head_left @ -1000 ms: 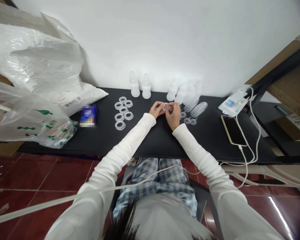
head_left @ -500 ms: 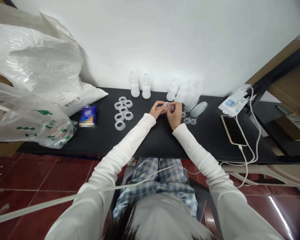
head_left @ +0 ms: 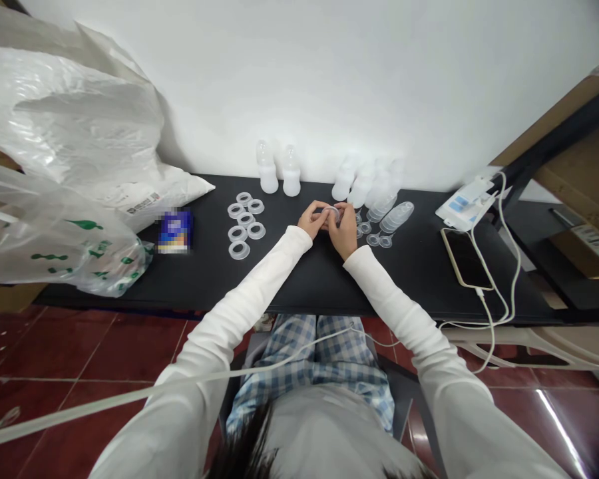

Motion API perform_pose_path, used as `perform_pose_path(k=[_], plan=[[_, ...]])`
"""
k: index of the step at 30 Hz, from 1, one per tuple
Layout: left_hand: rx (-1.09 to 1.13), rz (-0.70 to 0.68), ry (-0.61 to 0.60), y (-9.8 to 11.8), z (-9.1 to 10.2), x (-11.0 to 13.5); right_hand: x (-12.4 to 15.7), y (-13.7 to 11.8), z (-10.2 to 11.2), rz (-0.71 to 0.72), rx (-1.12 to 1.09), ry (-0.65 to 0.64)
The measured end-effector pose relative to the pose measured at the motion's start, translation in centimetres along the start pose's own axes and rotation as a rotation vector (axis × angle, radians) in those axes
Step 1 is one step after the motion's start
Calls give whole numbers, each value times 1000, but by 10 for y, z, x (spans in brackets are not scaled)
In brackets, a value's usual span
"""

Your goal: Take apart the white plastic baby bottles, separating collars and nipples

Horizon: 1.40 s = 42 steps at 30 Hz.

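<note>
White wall [head_left: 359, 73], black table [head_left: 299, 279]

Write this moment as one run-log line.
left hand: pinching small clear part | right hand: pinching same part | nearby: loose rings, bottles | surface: black table

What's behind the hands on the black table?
White bottles stand by the wall behind the left hand and right hand. The small clear piece they pinch is mostly covered by them.

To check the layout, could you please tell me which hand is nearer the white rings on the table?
Left. The left hand sits just right of the white rings; the right hand is farther right, and both pinch a small clear part.
</note>
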<state>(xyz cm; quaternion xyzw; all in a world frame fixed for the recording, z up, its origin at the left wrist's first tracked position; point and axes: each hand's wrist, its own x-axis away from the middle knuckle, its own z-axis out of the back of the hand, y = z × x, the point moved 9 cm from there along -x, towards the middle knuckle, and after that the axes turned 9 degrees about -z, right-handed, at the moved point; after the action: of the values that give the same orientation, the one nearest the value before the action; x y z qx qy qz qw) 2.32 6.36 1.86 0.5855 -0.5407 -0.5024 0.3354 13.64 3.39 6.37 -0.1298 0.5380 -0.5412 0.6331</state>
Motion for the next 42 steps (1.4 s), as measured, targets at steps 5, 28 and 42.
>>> perform_pose_path(k=[5, 28, 42], plan=[[-59, -24, -20, 0, 0, 2, 1, 1, -5, -41, -50, -59], [-39, 62, 16, -10, 2, 1, -2, 25, -8, -262, -198, -119], [-89, 41, 68, -10, 8, 1, -2, 24, -10, -235, -212, -131]])
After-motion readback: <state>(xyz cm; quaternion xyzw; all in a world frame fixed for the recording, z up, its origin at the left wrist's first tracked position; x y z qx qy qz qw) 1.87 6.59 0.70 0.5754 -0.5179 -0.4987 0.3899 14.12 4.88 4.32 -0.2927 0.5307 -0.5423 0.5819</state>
